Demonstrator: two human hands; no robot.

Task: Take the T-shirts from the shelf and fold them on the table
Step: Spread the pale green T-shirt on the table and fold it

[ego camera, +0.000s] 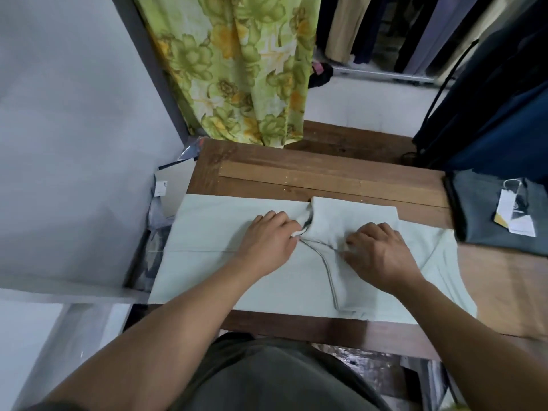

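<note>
1. Two hands work on one pale green T-shirt (207,262) spread flat on the wooden worktop (341,176); the shirt lies across the near half of the worktop, its near hem close to the front edge.
2. Left hand (267,241) lies palm down just left of the collar (304,225); its fingers are curled at the collar's white edge, and its grip looks clamped on that fabric, though the fingertips are partly hidden.
3. Right hand (382,256) lies palm down just right of the collar; its fingers bend onto the cloth and pinch a small fold, so its grip is closed on the shirt.
4. A folded flap with a grey-trimmed edge runs from between the hands toward the near hem; one sleeve (439,250) spreads out to the right.
5. Beside the shirt at the right, a dark grey garment (486,229) lies on the worktop with white paper tags (513,209) on top; its near edge just meets the sleeve.
6. Beyond the worktop a green floral cloth (243,69) hangs; dark clothes (504,93) hang at the right; packaged items (166,200) sit in the gap at the worktop's left.
</note>
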